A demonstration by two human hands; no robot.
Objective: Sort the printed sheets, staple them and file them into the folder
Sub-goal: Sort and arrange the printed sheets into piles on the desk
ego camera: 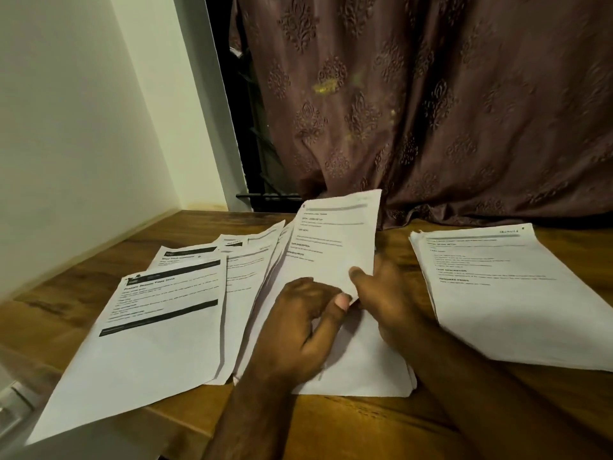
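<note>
1. The wooden desk [348, 423] is being used as the sorting surface, its near edge crossed by both forearms.
2. The middle pile [358, 360] is being pinned flat by the left hand [298, 323], fingers curled down onto the paper and thumb tip pressed at the raised page's lower corner, apparently so that the sheets beneath are not dragged along.
3. The raised page [335, 247] is being pinched at its lower right edge by the right hand [384, 293], thumb on the printed face and fingers hidden behind, and is being tilted up, probably so its heading can be read.
4. The fanned sheets [159, 313] are being left spread on the left, headings exposed, likely unsorted.
5. The squared stack [517, 300] is being kept well apart on the right, seemingly as the sorted set.
6. No stapler or folder is being shown; a curtain [431, 104] is hanging behind.
</note>
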